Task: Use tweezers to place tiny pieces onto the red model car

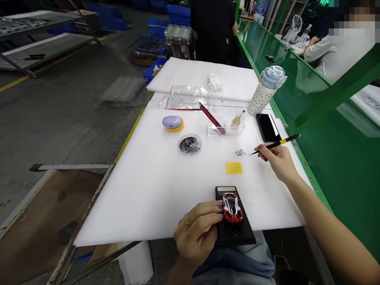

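My left hand [197, 231] grips the left edge of a black base [234, 233] that carries a small red and white model car [232, 207], at the near edge of the white foam sheet [154, 190]. My right hand [277, 158] pinches black tweezers with a yellow band [276, 144]. Their tip points left toward a small pile of thin dark pins [239, 152]. A yellow pad [234, 168] lies just below that pile.
A round dish of dark pins [190, 144], a purple and yellow case [172, 123], a clear tray with red sticks and a small bottle [226, 124], a phone [268, 127] and a dotted water bottle [265, 91] lie further back. A green conveyor [326, 150] runs along the right, with other people beyond.
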A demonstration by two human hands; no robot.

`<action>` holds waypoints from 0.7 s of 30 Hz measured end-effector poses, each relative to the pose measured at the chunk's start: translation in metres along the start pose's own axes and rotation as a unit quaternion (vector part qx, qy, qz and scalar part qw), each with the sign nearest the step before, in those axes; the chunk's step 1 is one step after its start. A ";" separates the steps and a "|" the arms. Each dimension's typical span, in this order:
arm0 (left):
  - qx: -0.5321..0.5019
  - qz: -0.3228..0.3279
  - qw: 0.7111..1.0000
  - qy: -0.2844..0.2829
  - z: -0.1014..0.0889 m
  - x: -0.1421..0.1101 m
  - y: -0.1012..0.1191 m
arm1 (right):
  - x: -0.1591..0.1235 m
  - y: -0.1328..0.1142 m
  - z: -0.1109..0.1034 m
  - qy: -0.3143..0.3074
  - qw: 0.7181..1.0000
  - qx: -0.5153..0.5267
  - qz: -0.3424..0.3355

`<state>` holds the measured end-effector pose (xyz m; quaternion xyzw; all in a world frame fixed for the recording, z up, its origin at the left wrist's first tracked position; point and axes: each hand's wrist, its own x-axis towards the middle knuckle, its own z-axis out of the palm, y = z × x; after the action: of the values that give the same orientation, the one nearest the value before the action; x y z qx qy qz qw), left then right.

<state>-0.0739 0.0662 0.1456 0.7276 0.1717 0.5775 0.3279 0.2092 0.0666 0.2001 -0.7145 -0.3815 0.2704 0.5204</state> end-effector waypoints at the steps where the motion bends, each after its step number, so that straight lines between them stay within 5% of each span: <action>1: -0.011 -0.006 1.000 -0.001 -0.001 -0.001 -0.001 | 0.003 0.000 0.003 -0.010 1.000 0.012 0.014; 7: -0.057 -0.014 0.998 -0.004 -0.002 -0.006 -0.005 | 0.009 0.008 0.019 0.023 0.997 0.012 0.073; 21: -0.044 -0.019 0.998 -0.032 -0.007 0.000 -0.003 | 0.011 0.012 0.027 0.053 0.998 -0.032 0.029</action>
<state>-0.0800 0.0701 0.1449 0.7273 0.1489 0.5548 0.3757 0.1967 0.0882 0.1806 -0.7550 -0.3405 0.2347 0.5089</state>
